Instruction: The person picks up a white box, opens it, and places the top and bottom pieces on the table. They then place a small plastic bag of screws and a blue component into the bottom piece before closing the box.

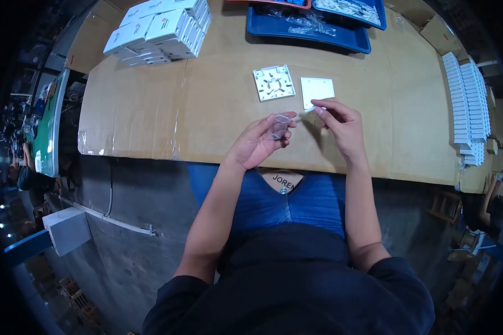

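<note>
**Dark shirt (290, 290) nearest, clear plastic bag (279, 128) in my left hand (254, 146)**

My shirt filled the bottom of the view, with my blue jeans (318, 195) running under the near edge of the tabletop (134, 111). Just over that edge, my left hand was turned palm up, its thumb and fingers closed lightly on the sides of the bag. To its right, the thumb and forefinger of my right hand (349, 131) pinched a small pale piece (309, 110), too small to name. Whether those fingers also touched the white square cover (318, 89) beside them, I could not tell.

I judged the bag light, limp and slick, best gripped near its mouth, where its film seemed to gape. The pale piece looked light too, with little to grip beyond its end. The cover and the open square housing (274, 83) left of it seemed stiff, thin plastic, safest lifted by their outer edges.

The near edge ran close under my left wrist, so a slip that way risked my lap. Brown cardboard stretched leftward, giving room as far as the stack of white boxes (156, 33); ahead, the blue tray (268, 28) bounded my reach, and to the right stood the stacked white pieces (463, 106).
</note>
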The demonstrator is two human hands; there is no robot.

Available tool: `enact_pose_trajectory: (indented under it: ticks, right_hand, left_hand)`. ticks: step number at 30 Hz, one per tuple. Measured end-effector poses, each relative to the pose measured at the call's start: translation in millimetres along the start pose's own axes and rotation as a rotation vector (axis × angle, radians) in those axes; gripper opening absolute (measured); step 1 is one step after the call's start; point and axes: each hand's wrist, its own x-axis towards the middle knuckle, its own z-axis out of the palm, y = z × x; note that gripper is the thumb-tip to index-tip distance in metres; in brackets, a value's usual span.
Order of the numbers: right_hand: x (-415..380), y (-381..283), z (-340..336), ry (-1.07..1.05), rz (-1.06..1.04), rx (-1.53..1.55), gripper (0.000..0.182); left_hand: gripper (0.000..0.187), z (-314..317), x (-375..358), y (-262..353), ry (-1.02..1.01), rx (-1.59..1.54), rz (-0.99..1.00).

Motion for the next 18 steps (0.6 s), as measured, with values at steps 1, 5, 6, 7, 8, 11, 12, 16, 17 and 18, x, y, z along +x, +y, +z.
enact_pose_trajectory:
  ticks: [1,5,6,7,8,11,12,16,17,18]
  right_hand:
    - [1,-5,1,-0.007,-0.021,-0.034,0.016]
    - [9,-19,4,-0.146,-0.083,-0.24,0.014]
    - [13,-24,7,-0.153,-0.088,-0.241,0.014]
    - [16,-29,9,-0.238,-0.109,-0.325,0.013]
    - [19,-33,13,-0.323,-0.13,-0.408,0.013]
    - [29,-43,18,-0.465,-0.134,-0.498,0.015]
    - [31,-46,20,-0.471,-0.132,-0.499,0.015]
    - [46,-44,22,-0.698,-0.233,-0.57,0.016]
    - [49,-41,22,-0.747,-0.27,-0.526,0.017]
    - [52,-41,23,-0.748,-0.272,-0.527,0.017]
  left_hand:
    - [0.051,0,0,-1,-0.004,-0.002,-0.002]
    - [0.049,-4,0,-3,-0.04,0.028,0.012]
    - [0.05,-4,-1,-2,-0.062,0.031,0.014]
    - [0.05,-5,-1,-1,-0.059,0.032,0.023]
    - [0.048,-6,-2,-2,-0.06,0.027,0.011]
    - [0.046,-10,-1,-4,-0.072,0.004,0.004]
    - [0.045,-11,-2,-5,-0.093,-0.01,0.003]
    - [0.045,-10,-3,-5,-0.077,-0.001,0.003]
    - [0.044,-8,-4,-4,-0.079,0.003,0.007]
    - [0.044,-8,-5,-4,-0.08,0.008,0.011]
